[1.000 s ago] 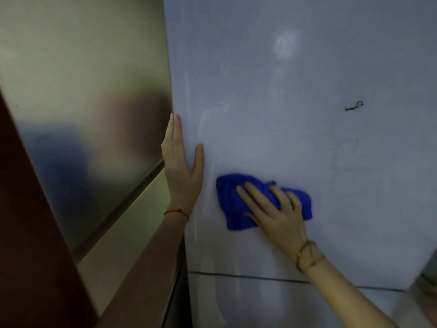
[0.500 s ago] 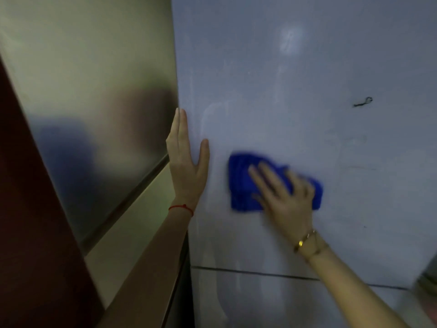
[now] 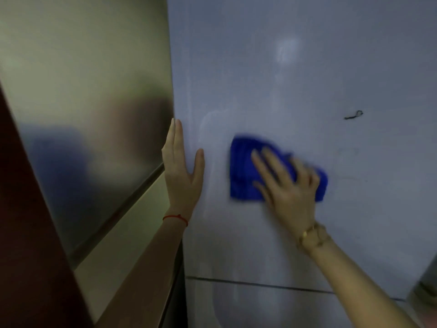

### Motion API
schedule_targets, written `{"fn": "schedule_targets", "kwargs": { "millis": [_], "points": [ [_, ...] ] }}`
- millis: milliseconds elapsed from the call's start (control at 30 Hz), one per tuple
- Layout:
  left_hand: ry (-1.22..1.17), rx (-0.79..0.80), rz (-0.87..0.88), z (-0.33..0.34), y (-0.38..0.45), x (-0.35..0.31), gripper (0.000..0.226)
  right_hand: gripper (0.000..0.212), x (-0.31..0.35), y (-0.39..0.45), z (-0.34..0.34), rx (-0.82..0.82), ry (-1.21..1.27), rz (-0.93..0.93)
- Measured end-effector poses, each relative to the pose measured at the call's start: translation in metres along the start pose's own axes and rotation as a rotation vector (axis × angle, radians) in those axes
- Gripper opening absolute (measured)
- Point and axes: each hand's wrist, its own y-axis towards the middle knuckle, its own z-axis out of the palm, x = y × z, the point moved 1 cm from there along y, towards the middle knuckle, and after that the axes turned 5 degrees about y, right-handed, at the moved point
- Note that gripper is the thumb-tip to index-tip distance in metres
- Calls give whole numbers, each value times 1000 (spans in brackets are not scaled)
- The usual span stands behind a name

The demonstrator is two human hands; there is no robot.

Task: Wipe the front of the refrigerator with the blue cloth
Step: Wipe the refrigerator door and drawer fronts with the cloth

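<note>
Dim kitchen corner, pale grey-blue refrigerator front [image 3: 295,79] filling the centre and right of the frame, brushed-metal side panel [image 3: 89,91] at upper left, dark red edge [image 3: 26,233] along the lower left. Blue cloth [image 3: 243,171] bunched flat against the door at centre frame, blurred with motion. Right hand [image 3: 287,188] spread open over the cloth, fingers splayed, palm pressing it to the panel rather than gripping it. Left hand [image 3: 182,171] open and flat at the door's left edge, fingers straight up, thumb out, touching the surface, holding nothing. Red thread [image 3: 176,218] at the left wrist, gold bracelet [image 3: 311,234] at the right.

Mid-wipe, by the look of it, with faint streaks near the left edge and a small dark mark [image 3: 353,115] at right of frame, well apart from the cloth. Best done with even palm pressure, overlapping passes, cloth kept flat under the fingers so no edge drags. Worth working toward that dark mark and down to the door seam [image 3: 260,284] at lower frame. Bracing with the left palm likely to leave prints, so a final pass over that spot probably needed.
</note>
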Motion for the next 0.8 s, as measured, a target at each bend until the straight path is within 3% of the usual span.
{"fn": "schedule_targets", "kwargs": {
  "millis": [133,200,367,433,533,633,800],
  "points": [
    [-2,1,-7,0,0,-1,63,44,-21,113,18,-179,-12,307],
    [-2,3,-4,-1,1,-1,63,43,-2,116,18,-164,18,278],
    [25,-5,6,-1,-1,-2,62,45,28,15,-1,35,38,-13],
    [24,12,-11,-2,0,-4,63,44,6,26,-4,23,35,24],
    [24,23,-19,-2,0,-6,64,40,-33,95,2,-97,30,234],
    [35,22,-8,-2,0,-9,66,41,-34,133,10,-179,26,333],
    [279,-73,95,2,2,-22,63,48,6,28,4,6,35,30]
  ]
}}
